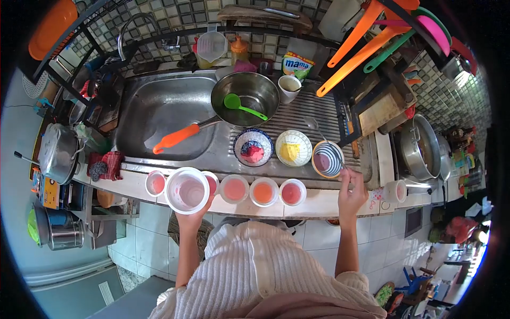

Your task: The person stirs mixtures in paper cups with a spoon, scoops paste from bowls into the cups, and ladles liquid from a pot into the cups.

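My left hand (194, 214) is wrapped round a white plastic cup (187, 190) with a little pinkish content, raised over the counter's front edge. My right hand (353, 192) pinches the handle of a metal spoon (336, 154), whose other end reaches into a blue-and-white striped bowl (328, 159) with purple content. Left of it stand a bowl with yellow content (294, 149) and a blue-patterned bowl with red and pink content (253, 148). Several small cups with pink or orange content, among them an orange one (264, 192), line the counter edge. One cup is partly hidden behind the raised cup.
A steel pan (245, 98) with an orange handle and a green spoon stands beside the sink (164, 117). Behind are a white cup (289, 89) and a mama pouch (297, 65). A cup (395, 191) lies at right, near a large pot (419, 147). Orange utensils hang upper right.
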{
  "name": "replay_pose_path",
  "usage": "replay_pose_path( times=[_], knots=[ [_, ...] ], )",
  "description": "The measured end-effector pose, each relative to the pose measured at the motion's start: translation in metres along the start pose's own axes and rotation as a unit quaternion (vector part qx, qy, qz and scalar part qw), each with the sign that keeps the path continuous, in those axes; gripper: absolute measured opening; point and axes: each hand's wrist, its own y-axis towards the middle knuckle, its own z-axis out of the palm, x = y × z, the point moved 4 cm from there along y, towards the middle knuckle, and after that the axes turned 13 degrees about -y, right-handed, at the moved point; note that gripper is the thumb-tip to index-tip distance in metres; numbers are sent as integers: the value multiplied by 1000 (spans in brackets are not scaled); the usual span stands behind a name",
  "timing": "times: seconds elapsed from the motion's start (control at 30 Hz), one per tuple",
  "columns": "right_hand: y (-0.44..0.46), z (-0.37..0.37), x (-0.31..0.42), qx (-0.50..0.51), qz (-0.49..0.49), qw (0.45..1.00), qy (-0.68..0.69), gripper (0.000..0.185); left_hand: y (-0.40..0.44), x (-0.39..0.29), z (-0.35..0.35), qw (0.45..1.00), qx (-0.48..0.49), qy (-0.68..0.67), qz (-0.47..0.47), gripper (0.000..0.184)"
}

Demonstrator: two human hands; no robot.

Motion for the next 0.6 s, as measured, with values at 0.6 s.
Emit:
replay_pose_path(
  times=[0.6],
  knots=[
    [38, 71, 51, 102, 49, 962, 249, 18, -1, 7, -16, 999, 32, -5, -23, 53]
  ],
)
